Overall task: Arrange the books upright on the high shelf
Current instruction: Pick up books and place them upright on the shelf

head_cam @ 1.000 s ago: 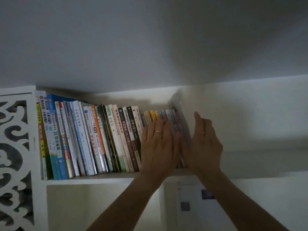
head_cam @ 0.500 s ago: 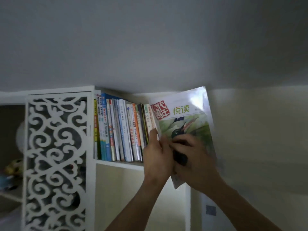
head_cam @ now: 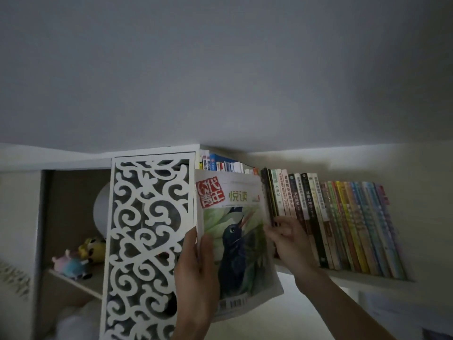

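Though the light is dim and the far spines blur, the main thing reads well: a thin, glossy magazine point(head_cam: 235, 241) held upright in front of the left end of the high shelf point(head_cam: 367, 274), its cover facing the camera. Cover shows a dark blue bird with a long beak among soft green leaves; a red seal-style block of characters top left, and beside it green characters "悦读"; a barcode strip near the bottom edge. The left hand point(head_cam: 196, 278) grips its lower left edge, thumb laid on the cover, fingers wrapped behind. The right hand point(head_cam: 286, 239) reaches to the row of books point(head_cam: 331, 224) just right of the magazine, fingers curled against the lower spines; whether it actually pinches one I cannot tell. Row stands upright, slightly leaning: cream and dark spines first, one reading "中国通史", then thin bright spines in yellow, orange, blue, purple. Taller blue-and-white books point(head_cam: 220, 164) peek above the magazine. Left: a white fretwork panel point(head_cam: 147, 241) cut in curling scrolls, matte. Behind it, soft plush toys point(head_cam: 78, 256) on a lower plain board.
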